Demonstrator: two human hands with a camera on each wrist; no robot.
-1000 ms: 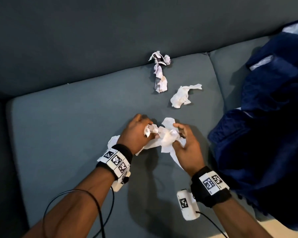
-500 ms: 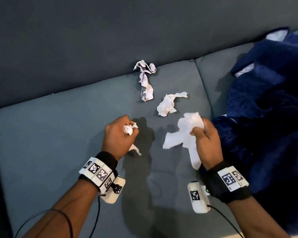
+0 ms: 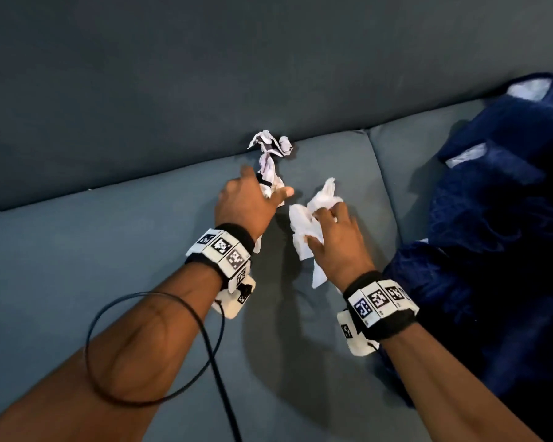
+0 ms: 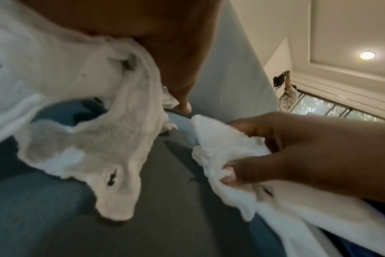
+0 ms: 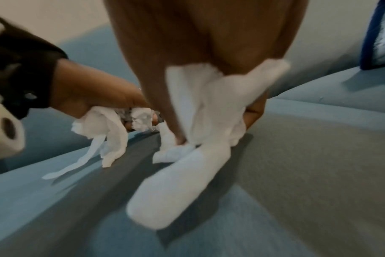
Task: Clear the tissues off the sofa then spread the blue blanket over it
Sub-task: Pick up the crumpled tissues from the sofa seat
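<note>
The left hand [image 3: 246, 202], a white tissue wad already in its palm, pinches the twisted white tissue [image 3: 270, 154] by the grey-blue sofa [image 3: 109, 250] backrest. The right hand [image 3: 339, 244] grips crumpled white tissues [image 3: 307, 224]. Both should close fully before lifting, lest loose tails drop. The rumpled blue blanket [image 3: 498, 218] waits at right.

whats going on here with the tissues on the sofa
A person is gathering crumpled tissues off the sofa. The right hand grips a bunch of white tissue low over the seat cushion. The left hand already holds a tissue and reaches for the twisted tissue lying against the backrest. The blue blanket lies bunched up at the right end of the sofa, not yet spread.
</note>
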